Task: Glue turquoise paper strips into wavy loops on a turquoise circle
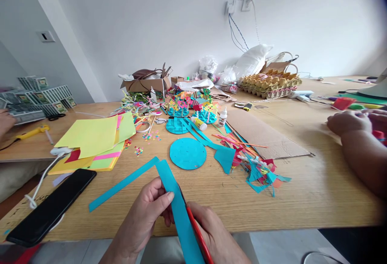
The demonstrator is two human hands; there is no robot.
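Observation:
My left hand (149, 207) pinches a long blue paper strip (178, 211) near its upper part, thumb on top. My right hand (216, 233) sits under the strip at the bottom middle and grips red-handled scissors (198, 233) whose blade runs along the strip's right edge. A narrower blue strip (121, 185) hangs off to the left, joined at the top corner and lying on the wooden table (317, 183). A blue paper circle (188, 153) lies just beyond.
A black phone (51, 207) and white cable lie at left, beside a stack of yellow and pink paper (93, 139). Blue scraps (260, 171), a cardboard sheet (260, 133), glue bottles and egg trays (269, 82) fill the middle. Other people's hands show at far right (350, 123) and far left (6, 121).

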